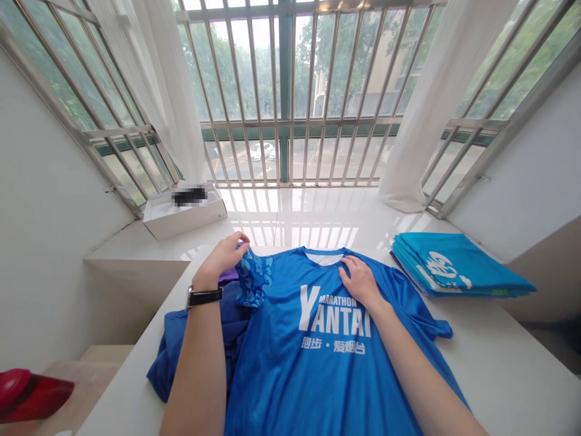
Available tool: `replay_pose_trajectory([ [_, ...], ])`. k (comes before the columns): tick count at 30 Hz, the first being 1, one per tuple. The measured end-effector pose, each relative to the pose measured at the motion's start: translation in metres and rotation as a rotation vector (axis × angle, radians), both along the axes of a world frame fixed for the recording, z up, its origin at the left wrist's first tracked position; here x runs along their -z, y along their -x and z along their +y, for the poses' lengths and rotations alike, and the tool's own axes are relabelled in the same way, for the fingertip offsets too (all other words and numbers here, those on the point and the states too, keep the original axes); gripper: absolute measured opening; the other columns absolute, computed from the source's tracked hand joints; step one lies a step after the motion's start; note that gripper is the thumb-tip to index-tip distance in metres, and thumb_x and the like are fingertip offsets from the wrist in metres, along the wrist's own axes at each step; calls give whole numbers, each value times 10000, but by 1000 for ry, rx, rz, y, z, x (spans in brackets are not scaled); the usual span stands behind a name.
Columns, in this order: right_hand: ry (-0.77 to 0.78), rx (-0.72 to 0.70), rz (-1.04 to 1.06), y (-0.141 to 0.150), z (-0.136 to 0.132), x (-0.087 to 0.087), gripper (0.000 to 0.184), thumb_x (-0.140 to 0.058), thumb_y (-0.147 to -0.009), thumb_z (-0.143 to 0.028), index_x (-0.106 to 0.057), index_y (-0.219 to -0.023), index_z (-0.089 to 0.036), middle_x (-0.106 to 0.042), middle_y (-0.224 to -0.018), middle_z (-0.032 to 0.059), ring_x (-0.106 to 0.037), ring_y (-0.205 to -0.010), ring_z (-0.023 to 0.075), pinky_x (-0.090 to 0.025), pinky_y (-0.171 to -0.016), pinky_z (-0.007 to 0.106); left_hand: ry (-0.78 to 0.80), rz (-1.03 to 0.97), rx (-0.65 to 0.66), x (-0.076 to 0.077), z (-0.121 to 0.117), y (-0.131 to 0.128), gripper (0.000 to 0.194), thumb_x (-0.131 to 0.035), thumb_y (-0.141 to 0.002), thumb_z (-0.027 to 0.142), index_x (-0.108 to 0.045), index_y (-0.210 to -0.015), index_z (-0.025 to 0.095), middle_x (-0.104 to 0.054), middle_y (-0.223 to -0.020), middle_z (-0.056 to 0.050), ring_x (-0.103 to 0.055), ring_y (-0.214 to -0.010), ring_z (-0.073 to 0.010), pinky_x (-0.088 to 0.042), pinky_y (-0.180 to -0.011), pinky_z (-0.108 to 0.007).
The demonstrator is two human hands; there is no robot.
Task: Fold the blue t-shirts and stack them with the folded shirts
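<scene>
A blue T-shirt (281,339) with white "Marathon Yantai" lettering lies spread face up on the white table, its neckline away from me. My left hand (229,257), with a black-strapped watch on the wrist, is closed on the edge of the patterned left sleeve; its fingertips are partly hidden. Beside the collar, my right hand (360,280) rests on the shirt's right shoulder, fingers stretched out and flat. Under and left of the shirt is a crumpled dark blue garment (175,345), with a bit of purple cloth (228,276) showing beside it.
A stack of folded teal shirts (472,260) lies on the right side of the table (512,357). At the back left, an open white box (186,221) stands on the window ledge. White curtains (411,139) hang before the barred window. A red object (34,393) is at lower left.
</scene>
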State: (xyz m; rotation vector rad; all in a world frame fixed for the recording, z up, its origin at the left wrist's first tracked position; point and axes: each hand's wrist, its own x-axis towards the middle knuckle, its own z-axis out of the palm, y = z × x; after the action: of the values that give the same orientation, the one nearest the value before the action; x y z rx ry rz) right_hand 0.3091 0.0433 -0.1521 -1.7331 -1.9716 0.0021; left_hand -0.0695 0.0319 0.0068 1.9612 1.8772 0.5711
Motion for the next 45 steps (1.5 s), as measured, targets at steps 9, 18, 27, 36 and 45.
replay_pose_trajectory([
  [9,1,6,2,0,0,0,392,-447,-930,-326,-657,-1199,-132,-623,-1296,158,-548,-1216,285,-417,-1050,445,218,-269,165,20,10,-52,326,-486,-924,359,-568,-1185,182,-690,-903,-51,-651,-611,-129,-508,-579,-224],
  [18,8,3,30,2,-2,-2,376,-462,-927,-319,-659,-1199,-150,-618,-1305,146,-543,-1228,285,-410,-1057,440,298,-100,330,18,5,-59,611,-509,-922,422,-355,-1497,286,-540,-1437,-77,-597,-1179,-220,-486,-895,-245],
  [27,-15,-14,184,12,-8,-28,335,-503,-883,-278,-669,-1134,-132,-597,-1293,188,-517,-1231,333,-387,-1060,534,306,128,312,56,28,-42,381,-559,-827,186,-651,-1196,203,-717,-1138,-50,-696,-913,-180,-530,-764,-218],
  [36,264,-563,450,114,-57,-61,327,-579,-895,-333,-602,-1200,-217,-660,-1182,68,-622,-672,113,-546,-701,280,78,174,330,91,41,-60,354,-563,-849,154,-660,-1188,189,-657,-1258,-82,-609,-1174,-220,-443,-1031,-276],
  [45,555,-558,528,122,-62,-49,521,-706,-777,-268,-557,-1272,-202,-644,-1000,30,-508,-595,97,-453,-631,272,-10,149,326,93,42,-57,376,-618,-823,220,-628,-1199,200,-663,-1157,-83,-650,-1044,-216,-498,-924,-288],
])
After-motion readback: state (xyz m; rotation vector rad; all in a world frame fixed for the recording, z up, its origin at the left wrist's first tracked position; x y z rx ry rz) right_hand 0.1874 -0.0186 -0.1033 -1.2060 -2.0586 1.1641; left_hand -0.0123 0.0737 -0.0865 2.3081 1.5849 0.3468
